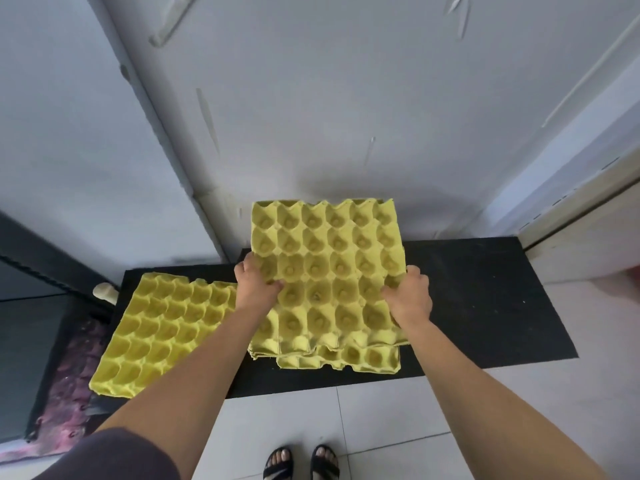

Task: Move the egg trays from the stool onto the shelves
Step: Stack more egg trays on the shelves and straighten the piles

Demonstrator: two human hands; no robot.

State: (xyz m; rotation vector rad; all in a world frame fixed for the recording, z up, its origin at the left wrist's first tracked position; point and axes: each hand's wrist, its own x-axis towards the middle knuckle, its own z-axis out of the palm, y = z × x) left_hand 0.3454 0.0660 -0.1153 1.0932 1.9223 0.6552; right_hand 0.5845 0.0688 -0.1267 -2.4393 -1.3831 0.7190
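Note:
A yellow egg tray [329, 268] is held tilted above a low black surface [485, 299], its far edge raised toward the wall. My left hand [254, 284] grips its left edge and my right hand [408, 296] grips its right edge. Beneath it lies a stack of yellow egg trays [346, 356], whose front edges stick out under the held tray. A second yellow egg tray [156, 330] lies flat on the left part of the black surface, partly covered by my left forearm.
A grey wall [346, 116] rises right behind the black surface. A dark cabinet [31, 306] stands at the left, with a pale round knob [104, 292] beside it. A white frame [571, 216] is at the right. My sandalled feet [301, 462] stand on white floor tiles.

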